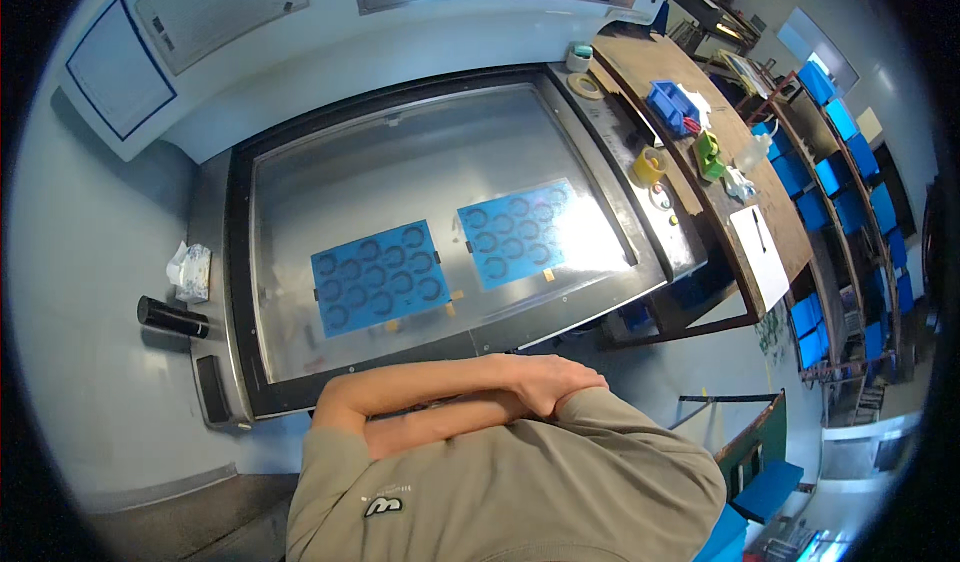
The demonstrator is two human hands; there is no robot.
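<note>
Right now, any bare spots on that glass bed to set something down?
Bare glass runs behind both sheets to the frame, and left of the left blue sheet. The right blue sheet crowds the right edge. The wooden bench is cluttered with bins and tape.

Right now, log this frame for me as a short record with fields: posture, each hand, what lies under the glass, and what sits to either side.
posture: arms folded across the chest, at the front edge of the glass-topped machine
left hand: hidden, tucked under the other arm
right hand: rests flat on the left upper arm, holds nothing
under glass: left blue sheet and right blue sheet, each printed with dark ring shapes
left of machine: black cylinder, crumpled white cloth
right of machine: wooden bench with blue bin, yellow tape roll
</note>
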